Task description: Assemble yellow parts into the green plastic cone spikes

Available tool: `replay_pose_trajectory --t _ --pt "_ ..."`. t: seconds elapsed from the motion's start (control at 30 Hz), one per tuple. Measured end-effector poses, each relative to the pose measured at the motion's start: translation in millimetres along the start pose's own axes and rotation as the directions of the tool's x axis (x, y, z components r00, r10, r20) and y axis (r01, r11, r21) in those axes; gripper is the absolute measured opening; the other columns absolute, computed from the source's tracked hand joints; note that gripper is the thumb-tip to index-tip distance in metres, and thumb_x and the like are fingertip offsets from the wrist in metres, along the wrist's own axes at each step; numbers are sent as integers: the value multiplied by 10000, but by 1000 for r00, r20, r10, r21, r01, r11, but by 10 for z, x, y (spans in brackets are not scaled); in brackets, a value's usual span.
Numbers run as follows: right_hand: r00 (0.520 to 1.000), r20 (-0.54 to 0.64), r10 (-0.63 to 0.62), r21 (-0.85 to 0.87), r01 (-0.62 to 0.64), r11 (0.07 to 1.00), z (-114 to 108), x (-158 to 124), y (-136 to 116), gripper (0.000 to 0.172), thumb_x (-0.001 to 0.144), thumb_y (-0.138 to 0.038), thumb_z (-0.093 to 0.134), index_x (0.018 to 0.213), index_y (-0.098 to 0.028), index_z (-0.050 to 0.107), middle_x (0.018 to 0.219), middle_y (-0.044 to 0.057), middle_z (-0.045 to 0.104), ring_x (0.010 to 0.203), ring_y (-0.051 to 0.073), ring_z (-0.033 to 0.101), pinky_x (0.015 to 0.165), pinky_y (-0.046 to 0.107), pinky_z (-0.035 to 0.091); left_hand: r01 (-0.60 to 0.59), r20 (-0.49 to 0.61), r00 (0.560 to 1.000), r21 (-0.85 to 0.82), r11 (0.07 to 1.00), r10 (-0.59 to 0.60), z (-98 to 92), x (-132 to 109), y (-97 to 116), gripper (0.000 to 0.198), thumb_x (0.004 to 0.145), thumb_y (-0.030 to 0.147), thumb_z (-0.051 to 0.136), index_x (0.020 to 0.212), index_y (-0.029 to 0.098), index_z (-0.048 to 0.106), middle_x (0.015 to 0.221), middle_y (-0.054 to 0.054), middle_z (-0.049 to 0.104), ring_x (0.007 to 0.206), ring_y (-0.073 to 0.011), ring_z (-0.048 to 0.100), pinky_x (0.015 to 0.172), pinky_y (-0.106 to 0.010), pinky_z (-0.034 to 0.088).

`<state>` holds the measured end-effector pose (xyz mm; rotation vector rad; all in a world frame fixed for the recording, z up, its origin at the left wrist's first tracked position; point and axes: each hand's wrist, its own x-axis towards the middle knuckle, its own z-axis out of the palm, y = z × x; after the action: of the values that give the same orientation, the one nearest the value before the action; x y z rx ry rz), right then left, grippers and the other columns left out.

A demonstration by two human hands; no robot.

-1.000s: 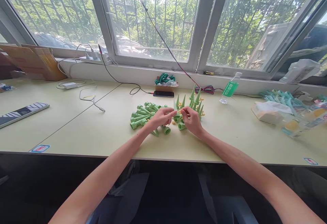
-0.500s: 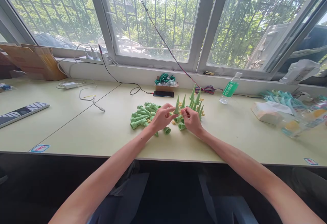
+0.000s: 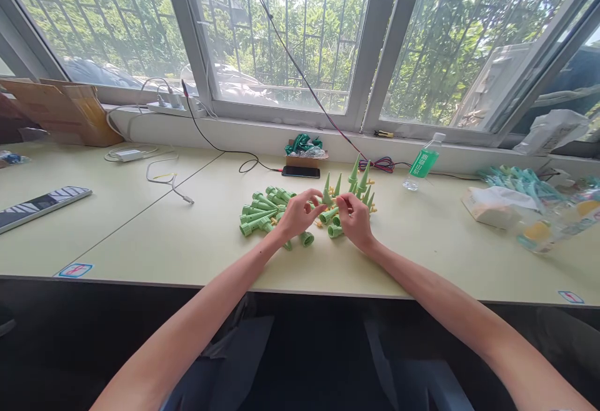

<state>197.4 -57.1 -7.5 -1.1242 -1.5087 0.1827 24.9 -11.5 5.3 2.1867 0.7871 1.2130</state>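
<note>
My left hand (image 3: 299,214) pinches a green plant watering spike (image 3: 327,191) near its base, its point upward. Close on its right, my right hand (image 3: 355,220) is closed with thumb and forefinger together on a small yellow valve (image 3: 334,200) at the spike's side; whether the valve sits in the spike I cannot tell. Left of my hands lies a fanned pile of green spikes (image 3: 257,213). Behind my right hand several spikes with yellow valves (image 3: 364,180) stand upright. A loose green spike (image 3: 307,238) lies between my wrists, its round end facing me.
A black phone (image 3: 300,172) lies before a small cardboard box (image 3: 307,161) of green items. Farther right stand a water bottle (image 3: 420,164) and a tissue pack (image 3: 492,206). Cables (image 3: 171,180) and a patterned flat box (image 3: 44,207) lie at left.
The spike in my left hand leans slightly more to the left. My right fingers have shifted a little right, and the yellow valve now shows between the hands.
</note>
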Motion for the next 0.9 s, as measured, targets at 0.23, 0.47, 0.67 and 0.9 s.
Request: replay_pose_trajectory --t 0.23,0.47,0.67,0.9 --pt "1000 -16 -4 8 5 1000 -14 5 -13 319 956 -478 450 862 -200 574 681 2 571 536 118 480 517 246 407 270 186 955 -225 936 -230 -17 31 60 601 887 660 429 748 113 638 635 -34 602 372 -54 457 374 -188 323" --pt "998 49 -31 57 28 998 -13 -6 -38 269 957 -440 462 889 -206 576 671 -7 562 559 116 504 542 241 446 410 355 890 -345 844 -287 -61 34 101 568 824 675 537 673 129 586 458 5 532 355 -67 438 377 -188 323" --pt "998 47 -29 46 27 999 -14 -3 -33 243 956 -413 469 886 -200 564 667 -11 555 559 111 497 552 236 450 378 341 901 -319 869 -266 -58 22 66 539 826 660 544 720 136 607 440 18 513 378 -70 443 392 -180 329" --pt "998 52 -43 30 42 999 -21 9 -24 255 957 -416 461 870 -197 559 670 -11 553 552 108 491 546 232 450 347 307 915 -274 897 -260 -66 12 103 500 813 614 599 658 145 523 446 23 504 385 -57 430 407 -172 309"
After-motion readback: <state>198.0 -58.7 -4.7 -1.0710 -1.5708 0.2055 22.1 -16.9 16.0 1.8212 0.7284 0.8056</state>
